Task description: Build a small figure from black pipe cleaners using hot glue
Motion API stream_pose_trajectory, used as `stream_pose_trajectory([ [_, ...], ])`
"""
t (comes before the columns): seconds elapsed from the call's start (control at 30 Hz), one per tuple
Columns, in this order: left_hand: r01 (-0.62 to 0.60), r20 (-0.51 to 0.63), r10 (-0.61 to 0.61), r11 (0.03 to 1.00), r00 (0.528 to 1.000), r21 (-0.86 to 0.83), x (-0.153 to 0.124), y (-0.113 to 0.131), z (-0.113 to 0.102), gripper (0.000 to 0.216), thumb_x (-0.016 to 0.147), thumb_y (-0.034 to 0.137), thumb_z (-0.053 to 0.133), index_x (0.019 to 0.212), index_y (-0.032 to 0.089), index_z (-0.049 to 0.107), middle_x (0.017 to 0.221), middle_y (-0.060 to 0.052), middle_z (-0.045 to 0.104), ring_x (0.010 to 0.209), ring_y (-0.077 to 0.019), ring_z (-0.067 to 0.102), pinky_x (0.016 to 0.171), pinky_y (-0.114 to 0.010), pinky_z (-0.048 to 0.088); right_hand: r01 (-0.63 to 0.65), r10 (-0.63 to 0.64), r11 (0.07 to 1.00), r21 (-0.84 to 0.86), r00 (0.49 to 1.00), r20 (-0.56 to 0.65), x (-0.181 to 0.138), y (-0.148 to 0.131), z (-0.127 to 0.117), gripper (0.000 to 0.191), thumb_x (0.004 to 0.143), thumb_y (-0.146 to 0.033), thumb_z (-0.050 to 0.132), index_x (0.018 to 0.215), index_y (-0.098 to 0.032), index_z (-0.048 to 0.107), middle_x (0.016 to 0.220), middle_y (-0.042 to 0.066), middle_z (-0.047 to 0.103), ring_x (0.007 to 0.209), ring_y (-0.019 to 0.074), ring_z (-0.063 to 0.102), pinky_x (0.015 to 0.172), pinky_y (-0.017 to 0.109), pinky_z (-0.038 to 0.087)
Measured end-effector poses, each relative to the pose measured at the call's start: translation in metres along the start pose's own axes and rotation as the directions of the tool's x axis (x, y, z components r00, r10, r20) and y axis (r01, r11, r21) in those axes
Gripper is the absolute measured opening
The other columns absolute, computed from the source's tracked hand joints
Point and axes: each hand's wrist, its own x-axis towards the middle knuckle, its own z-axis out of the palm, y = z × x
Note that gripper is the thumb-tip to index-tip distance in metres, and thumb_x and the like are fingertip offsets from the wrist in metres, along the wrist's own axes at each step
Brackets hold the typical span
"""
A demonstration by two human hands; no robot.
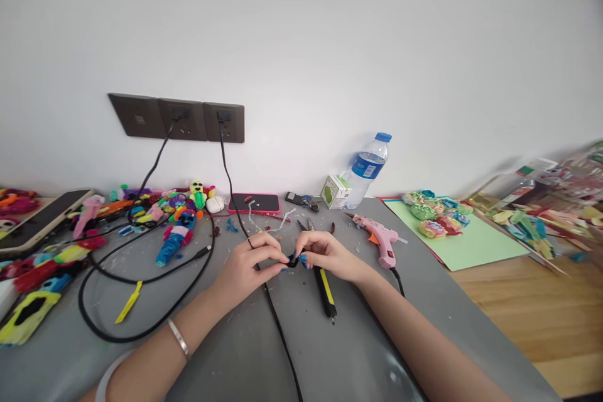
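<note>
Above the middle of the grey table, my left hand (257,260) and my right hand (327,254) meet fingertip to fingertip. Both pinch a small bent black piece (292,260), mostly covered by the fingers, so its kind is unclear. A tool that looks like pliers, with a black and yellow handle (326,294), lies under my right hand; its metal tips show beyond the knuckles. A black cable (277,320) passes beneath my left hand. Right of my right hand lies a pink glue gun (382,240).
Coiled black cable (81,301) and colourful fuzzy pipe-cleaner figures (175,235) spread over the left. Behind my hands are a pink-edged phone (254,202), keys (309,204), a small carton (335,192) and a water bottle (368,169). Green paper (480,248) holding crumpled paper flowers (436,213) lies right.
</note>
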Motion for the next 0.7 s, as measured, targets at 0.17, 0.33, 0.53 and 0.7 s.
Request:
stream_pose_trajectory([
  [0.17,0.092,-0.03,-0.094,0.994,0.995,-0.059,0.0,-0.002,0.0,0.008,0.089,0.015,0.069,0.093,0.02,0.074,0.091,-0.004,0.066,0.08,-0.0144,0.065,0.063,-0.021,0.05,0.02,-0.02,1.0,0.008,0.997,-0.078,0.0,0.001,0.006,0.033,0.086,-0.05,0.072,0.086,-0.017,0.067,0.072,-0.001,0.058,0.058,0.0106,0.052,0.057,0.025,0.047],
  [0.33,0.184,-0.01,-0.191,0.959,0.982,-0.215,0.002,-0.004,0.0,0.007,0.086,0.015,0.07,0.088,0.02,0.074,0.088,-0.003,0.064,0.076,-0.0131,0.061,0.061,-0.02,0.047,0.05,-0.047,0.999,0.02,0.993,-0.108,0.002,0.002,0.01,0.033,0.087,-0.05,0.071,0.087,-0.018,0.067,0.074,0.0,0.059,0.058,0.0104,0.051,0.056,0.024,0.047],
  [0.53,0.348,0.065,-0.348,0.869,0.935,-0.353,0.001,-0.003,0.0,0.007,0.082,0.017,0.072,0.088,0.019,0.075,0.093,-0.005,0.062,0.075,-0.0137,0.058,0.065,-0.023,0.046,0.086,-0.078,0.994,0.062,0.991,-0.112,0.001,0.001,0.011,0.03,0.087,-0.047,0.072,0.087,-0.017,0.068,0.074,0.0,0.058,0.058,0.0096,0.05,0.055,0.023,0.046],
  [0.7,0.402,0.091,-0.404,0.807,0.91,-0.432,0.001,-0.004,0.001,0.007,0.08,0.021,0.073,0.086,0.019,0.075,0.096,-0.006,0.062,0.075,-0.0146,0.056,0.064,-0.025,0.043,0.098,-0.081,0.988,0.122,0.987,-0.141,0.0,0.003,0.016,0.027,0.087,-0.045,0.073,0.087,-0.018,0.068,0.071,0.0,0.059,0.058,0.0101,0.05,0.054,0.023,0.044],
])
